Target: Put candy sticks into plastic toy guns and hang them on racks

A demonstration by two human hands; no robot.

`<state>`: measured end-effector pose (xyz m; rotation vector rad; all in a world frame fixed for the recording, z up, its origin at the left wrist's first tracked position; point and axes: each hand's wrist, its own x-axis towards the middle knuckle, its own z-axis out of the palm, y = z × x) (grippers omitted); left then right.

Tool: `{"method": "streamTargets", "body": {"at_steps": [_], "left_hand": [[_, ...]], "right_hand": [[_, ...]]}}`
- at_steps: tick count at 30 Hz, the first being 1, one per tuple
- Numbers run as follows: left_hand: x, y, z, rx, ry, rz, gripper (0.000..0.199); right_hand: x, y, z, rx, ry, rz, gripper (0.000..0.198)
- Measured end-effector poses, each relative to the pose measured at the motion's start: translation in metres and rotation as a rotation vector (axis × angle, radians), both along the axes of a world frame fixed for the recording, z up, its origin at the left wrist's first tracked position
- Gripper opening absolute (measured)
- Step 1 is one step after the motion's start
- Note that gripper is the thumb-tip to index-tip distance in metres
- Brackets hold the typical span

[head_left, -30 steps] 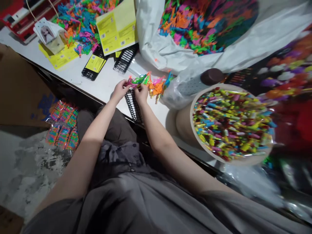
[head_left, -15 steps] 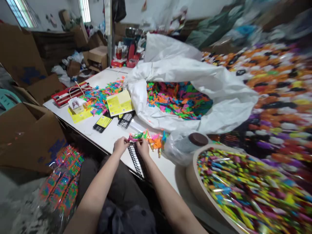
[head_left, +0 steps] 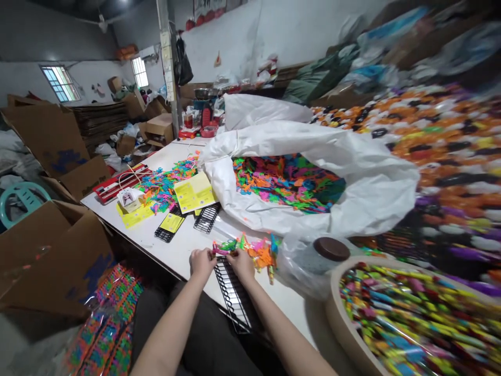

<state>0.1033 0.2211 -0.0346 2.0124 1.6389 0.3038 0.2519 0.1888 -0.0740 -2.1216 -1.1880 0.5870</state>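
Now a small, glossy magenta plastic toy (head_left: 222,252) sits pinched narrowly between the fingertips of the left hand (head_left: 202,263) and right hand (head_left: 241,265), its length running left to right. It is at the far end of a black, ladder-like slotted rack (head_left: 234,298), whose long axis slants far-left to near-right over the white table's (head_left: 176,250) near edge. Farther right, a white sack (head_left: 376,183) holds multicoloured toys; near right, a beige tub (head_left: 335,295) holds shiny wrapped sticks.
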Motion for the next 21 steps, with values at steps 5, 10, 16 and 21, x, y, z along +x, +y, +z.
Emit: {"method": "streamTargets", "body": {"at_steps": [5,10,16,21], "left_hand": [[-0.001,-0.008,0.001,0.003,-0.046,0.043,0.017],[-0.003,-0.012,-0.001,-0.042,-0.083,0.128,0.018],[-0.011,-0.014,-0.003,-0.144,-0.099,0.229,0.029],[-0.016,-0.016,-0.010,-0.215,-0.171,0.159,0.032]], "right_hand": [[0.004,-0.015,0.007,0.045,-0.087,0.105,0.023],[0.013,-0.066,-0.003,0.117,-0.328,-0.133,0.049],[0.016,-0.114,-0.009,0.019,-0.371,-0.104,0.033],[0.021,-0.125,0.004,-0.018,-0.321,-0.186,0.047]]}}
